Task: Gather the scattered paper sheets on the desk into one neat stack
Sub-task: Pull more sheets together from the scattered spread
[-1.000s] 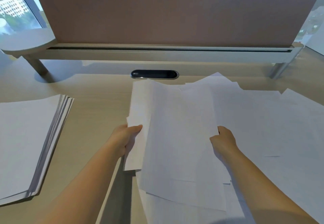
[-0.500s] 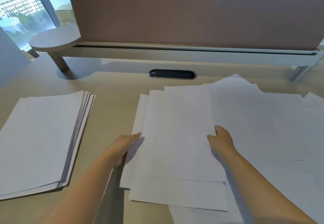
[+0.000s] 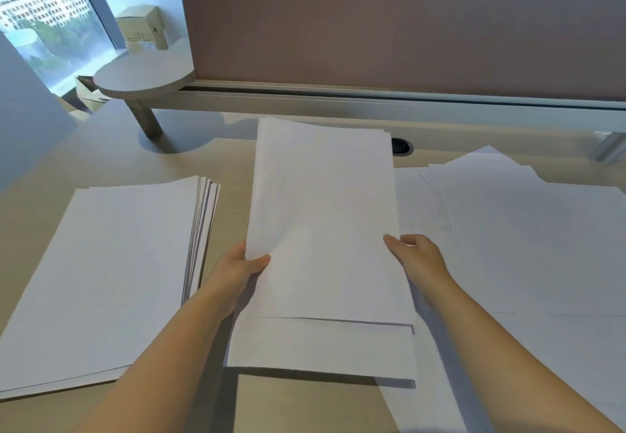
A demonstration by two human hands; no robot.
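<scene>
Progress: partly complete, judged from the layout. A squared stack (image 3: 101, 273) already lies on the desk (image 3: 111, 158) at your left, its right edge slightly fanned. You hold a bundle of sheets (image 3: 325, 229) between both hands, raised off the desk and tilted away from you, just to the right of the stack and not touching it. Loose sheets (image 3: 528, 239) remain spread across the desk at your right, overlapping at odd angles.

Hand state: your left hand (image 3: 240, 273) clamps the bundle's left edge, thumb on top. Your right hand (image 3: 416, 256) grips the bundle's right edge. The hands are apart, one at each side of the bundle.

Condition of the bundle: plain white sheets, unmarked. The sheets are not aligned; one lower sheet projects below the upper ones at the near end. The far corners sit nearly flush.

Remaining, as a judgement: square the bundle, add it to the stack, then collect the loose sheets.
</scene>
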